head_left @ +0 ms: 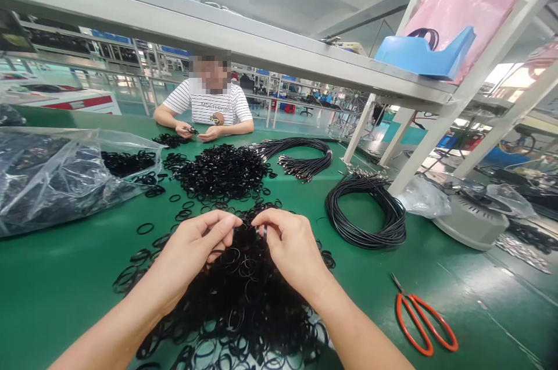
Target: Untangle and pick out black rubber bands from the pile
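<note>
My left hand (203, 233) is closed in a pinch on a black rubber ring (217, 251), partly hidden by the fingers. Opposite it, my right hand (291, 242) also pinches a black ring (264, 231), of which only a little shows. The two sets of fingertips nearly meet, with a thin dark bit between them. Below both hands spreads a loose heap of black rings (244, 300). Just beyond lies a denser pile of black rings (222, 172), with single rings scattered on the green table (56, 300).
Orange-handled scissors (421, 320) lie at the right, near a coiled black cable bundle (333, 222). A second cable bundle (320, 152) is farther back. A clear plastic bag (65, 178) stands left. Across the table sits a person (209, 103) handling black rings. A shelf beam (218, 24) crosses overhead.
</note>
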`<state>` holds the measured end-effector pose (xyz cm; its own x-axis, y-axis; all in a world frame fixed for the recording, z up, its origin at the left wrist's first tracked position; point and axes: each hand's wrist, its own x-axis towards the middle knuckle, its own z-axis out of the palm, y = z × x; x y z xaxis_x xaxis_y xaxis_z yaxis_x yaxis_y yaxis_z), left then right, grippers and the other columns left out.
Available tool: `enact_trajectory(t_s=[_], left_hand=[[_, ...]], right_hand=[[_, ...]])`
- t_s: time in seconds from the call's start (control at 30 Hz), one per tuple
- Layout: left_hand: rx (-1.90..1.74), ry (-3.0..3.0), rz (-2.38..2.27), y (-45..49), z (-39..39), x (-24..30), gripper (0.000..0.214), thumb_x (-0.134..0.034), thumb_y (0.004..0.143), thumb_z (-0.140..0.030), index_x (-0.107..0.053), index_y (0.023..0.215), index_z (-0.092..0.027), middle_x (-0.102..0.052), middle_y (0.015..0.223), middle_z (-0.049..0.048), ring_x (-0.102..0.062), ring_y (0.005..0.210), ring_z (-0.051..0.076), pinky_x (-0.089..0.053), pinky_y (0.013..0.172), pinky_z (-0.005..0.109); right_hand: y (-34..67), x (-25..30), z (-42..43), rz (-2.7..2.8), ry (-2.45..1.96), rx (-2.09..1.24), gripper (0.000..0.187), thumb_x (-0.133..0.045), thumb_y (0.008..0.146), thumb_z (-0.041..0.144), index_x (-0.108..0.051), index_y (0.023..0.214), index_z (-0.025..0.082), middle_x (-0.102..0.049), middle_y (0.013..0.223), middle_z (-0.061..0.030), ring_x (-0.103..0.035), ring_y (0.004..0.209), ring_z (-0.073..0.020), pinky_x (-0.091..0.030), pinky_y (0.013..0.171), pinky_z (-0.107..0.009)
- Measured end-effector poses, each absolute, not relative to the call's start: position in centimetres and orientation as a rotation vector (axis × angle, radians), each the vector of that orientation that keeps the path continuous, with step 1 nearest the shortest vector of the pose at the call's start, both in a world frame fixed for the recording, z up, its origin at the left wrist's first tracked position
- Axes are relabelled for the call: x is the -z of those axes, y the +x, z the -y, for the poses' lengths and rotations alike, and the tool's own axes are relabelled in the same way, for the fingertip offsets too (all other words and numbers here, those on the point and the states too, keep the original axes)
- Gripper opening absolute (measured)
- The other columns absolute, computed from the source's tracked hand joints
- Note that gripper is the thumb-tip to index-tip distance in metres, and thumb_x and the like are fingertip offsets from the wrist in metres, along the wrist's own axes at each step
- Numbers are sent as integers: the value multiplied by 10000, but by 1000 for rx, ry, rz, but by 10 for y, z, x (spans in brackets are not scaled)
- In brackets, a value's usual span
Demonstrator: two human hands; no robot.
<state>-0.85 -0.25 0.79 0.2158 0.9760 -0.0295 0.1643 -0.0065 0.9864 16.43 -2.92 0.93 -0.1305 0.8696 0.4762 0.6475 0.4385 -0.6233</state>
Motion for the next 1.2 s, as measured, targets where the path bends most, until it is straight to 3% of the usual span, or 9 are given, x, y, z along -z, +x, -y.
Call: enact_trajectory(t_s=[0.17,0.3,0.53,0.63,0.7,0.77,0.87,1.07,1.2], left_hand=[[-986,1291,-1103,-8,5,-12,326,-565,817,-499,-637,861,-183,-499,638,-39,-346,483,62,-257,422,149],[-969,1259,-1089,-9,7,-15,359,-522,831,-528,-640,870,-191,-537,635,-30,-354,446,57,-230,394,148],[-985,1190,-1083,-10,6,-14,372,-515,838,-525,-652,926,-190,-562,649,-17,-381,444,56,-207,352,118],[-1057,1029,-1014,-9,6,-13,319,-580,825,-459,-672,893,-160,-548,643,-14,-401,456,49,-241,336,100],[-1097,877,-983,-7,6,-13,258,-615,821,-383,-688,873,-140,-553,625,-6,-443,463,57,-325,344,107],[-1101,729,-989,-5,6,-14,190,-613,832,-293,-701,882,-131,-597,649,21,-511,482,80,-440,391,146],[-1100,562,-947,-2,3,-13,176,-535,871,-157,-703,891,-109,-665,770,82,-612,568,116,-552,502,201],[-1180,466,-861,-3,-4,-8,252,-443,876,-17,-670,972,-67,-699,916,174,-699,757,175,-610,669,248],[-1140,446,-837,-6,-4,-12,293,-446,878,-18,-633,1099,-59,-671,1062,234,-705,867,227,-615,739,300]], right_hand=[[171,-7,24,1977,-1383,-90,360,-473,779,-14,-667,935,246,-682,963,-4,-562,913,-181,-420,802,-288],[177,-7,22,1981,-1519,36,278,-506,809,48,-686,916,232,-692,855,-37,-560,817,-207,-402,715,-315],[181,-8,21,1968,-1456,19,427,-405,788,-52,-692,878,252,-710,887,-1,-584,883,-179,-380,771,-317],[166,-11,29,1887,-1370,-2,336,-424,844,21,-672,901,241,-692,880,-14,-565,905,-185,-395,800,-320],[153,-10,36,1925,-1284,-106,198,-502,884,168,-648,980,262,-683,921,-3,-577,878,-176,-422,806,-309],[141,-7,42,1990,-1198,-237,205,-579,866,284,-615,1068,274,-673,969,4,-598,849,-162,-453,785,-283],[135,-1,43,1971,-1126,-335,198,-534,895,216,-618,1072,245,-673,986,-4,-619,866,-144,-469,797,-248],[144,1,33,1770,-1091,-447,228,-496,884,75,-667,875,225,-685,890,16,-622,831,-113,-464,794,-210],[145,1,31,1704,-1135,-437,209,-533,859,72,-666,834,231,-687,848,30,-617,799,-117,-453,765,-217]])
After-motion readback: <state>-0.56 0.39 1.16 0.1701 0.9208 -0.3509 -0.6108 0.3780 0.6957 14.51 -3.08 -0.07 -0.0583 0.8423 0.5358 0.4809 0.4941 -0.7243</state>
